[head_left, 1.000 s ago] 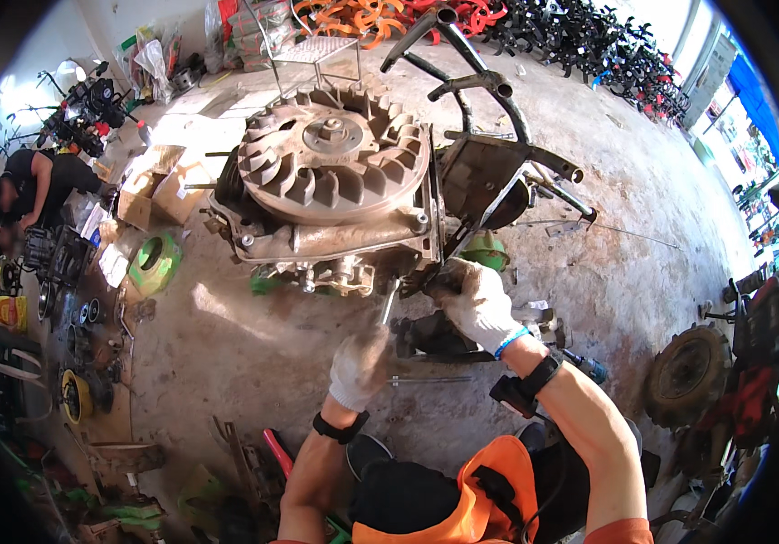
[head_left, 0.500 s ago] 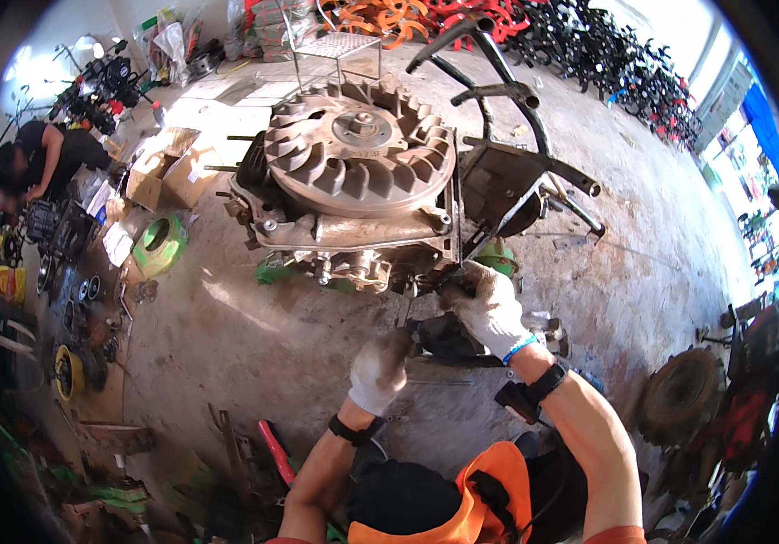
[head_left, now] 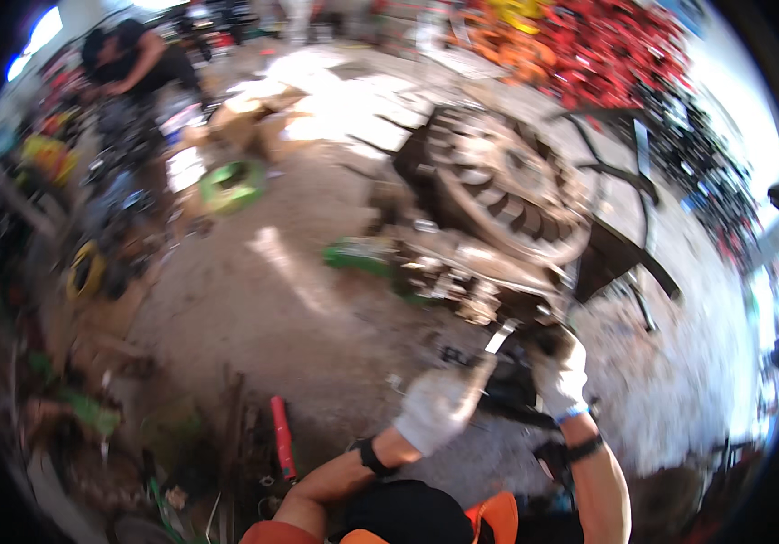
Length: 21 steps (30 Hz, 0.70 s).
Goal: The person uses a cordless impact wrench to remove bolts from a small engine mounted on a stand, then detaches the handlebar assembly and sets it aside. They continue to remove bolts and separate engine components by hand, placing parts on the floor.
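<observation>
My gloved left hand (head_left: 435,410) is closed around a slim silver tool, apparently a wrench (head_left: 501,338). Its far end reaches the lower front edge of a dirty engine (head_left: 476,249), which has a large finned flywheel (head_left: 507,172) on top. Beside it, my gloved right hand (head_left: 560,370) is at the engine's near right corner, with dark, soiled fingers curled in. Whatever those fingers grip is hidden by blur and shadow. Dark parts (head_left: 509,385) lie between and below my hands.
A black tubular frame (head_left: 648,199) stands right of the engine. On the floor to the left are a green ring-shaped part (head_left: 232,186) and a red-handled tool (head_left: 282,437). Another person (head_left: 131,59) bends over parts at the far left. Red parts (head_left: 607,54) are heaped at the back.
The whole view has swung, so the engine and both hands sit further right and the engine looks tilted. My left hand still holds the tool; my right hand stays at the engine's corner.
</observation>
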{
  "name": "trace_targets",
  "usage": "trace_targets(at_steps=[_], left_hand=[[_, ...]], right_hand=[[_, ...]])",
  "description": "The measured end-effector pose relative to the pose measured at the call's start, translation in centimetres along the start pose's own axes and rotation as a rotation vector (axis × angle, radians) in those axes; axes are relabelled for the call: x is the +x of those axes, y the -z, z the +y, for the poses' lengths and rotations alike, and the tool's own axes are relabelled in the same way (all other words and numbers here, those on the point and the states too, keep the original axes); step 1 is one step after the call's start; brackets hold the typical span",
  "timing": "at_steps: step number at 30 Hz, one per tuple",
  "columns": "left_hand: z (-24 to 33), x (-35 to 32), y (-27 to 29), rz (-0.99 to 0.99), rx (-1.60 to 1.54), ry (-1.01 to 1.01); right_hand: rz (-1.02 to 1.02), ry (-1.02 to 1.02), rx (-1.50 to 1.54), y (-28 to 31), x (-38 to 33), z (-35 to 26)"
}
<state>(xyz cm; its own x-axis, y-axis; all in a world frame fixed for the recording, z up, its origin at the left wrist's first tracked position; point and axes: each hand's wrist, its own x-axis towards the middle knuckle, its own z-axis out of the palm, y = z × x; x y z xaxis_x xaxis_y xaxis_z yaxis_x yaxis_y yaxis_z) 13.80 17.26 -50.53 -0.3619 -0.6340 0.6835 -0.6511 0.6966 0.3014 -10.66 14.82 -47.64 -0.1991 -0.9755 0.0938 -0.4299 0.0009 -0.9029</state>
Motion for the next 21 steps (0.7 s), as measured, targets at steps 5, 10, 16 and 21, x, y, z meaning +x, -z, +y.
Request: trace_targets(at_steps=[5, 10, 16, 21], left_hand=[[1.8, 7.0, 4.0, -0.328, -0.111, 0.120], [0.7, 15.6, 6.3, -0.492, -0.288, 0.213], [-0.3, 13.4, 6.7, -0.333, -0.368, 0.374], [-0.6, 11.6, 4.4, -0.302, -0.302, 0.274]], right_hand=[[0.152, -0.079, -0.117, -0.4, 0.8, 3.4], [0.109, -0.052, 0.045, -0.6, 1.8, 5.7], [0.033, 0.022, -0.096, -0.3, 2.0, 4.7], [0.111, -0.016, -0.109, -1.0, 1.9, 3.3]])
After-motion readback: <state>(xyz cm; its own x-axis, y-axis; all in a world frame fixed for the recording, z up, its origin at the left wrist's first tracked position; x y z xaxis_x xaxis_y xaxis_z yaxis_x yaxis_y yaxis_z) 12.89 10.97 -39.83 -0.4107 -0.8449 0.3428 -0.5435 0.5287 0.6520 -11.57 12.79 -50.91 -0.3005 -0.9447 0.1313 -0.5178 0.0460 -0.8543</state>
